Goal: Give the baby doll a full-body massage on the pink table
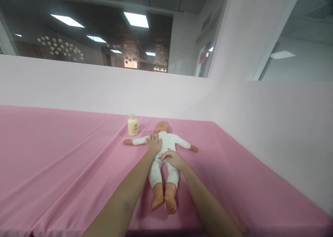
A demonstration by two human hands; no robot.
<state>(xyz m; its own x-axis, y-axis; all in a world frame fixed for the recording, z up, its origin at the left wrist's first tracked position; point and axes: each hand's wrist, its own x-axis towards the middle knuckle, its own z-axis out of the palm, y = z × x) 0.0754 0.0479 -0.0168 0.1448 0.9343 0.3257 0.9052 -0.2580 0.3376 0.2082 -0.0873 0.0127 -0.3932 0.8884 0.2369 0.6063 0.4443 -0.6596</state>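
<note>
A baby doll [168, 142] with a white cloth body lies on its back, arms spread and bare feet pointing at me. Its head is turned toward the left. My left hand [154, 144] rests flat on the doll's chest at the left side, fingers spread. Lower down, my right hand [172, 158] touches the doll's belly, its fingers partly curled and extended leftward, with nothing visible held in them. A cream-coloured lotion bottle [133, 126] stands upright beyond the doll's outstretched arm on the left.
Pink cloth [78, 154] with some creases covers the table. A white wall [104, 91] with a window runs along the back, and another wall [273, 133] borders the right side. The table's front edge lies near me.
</note>
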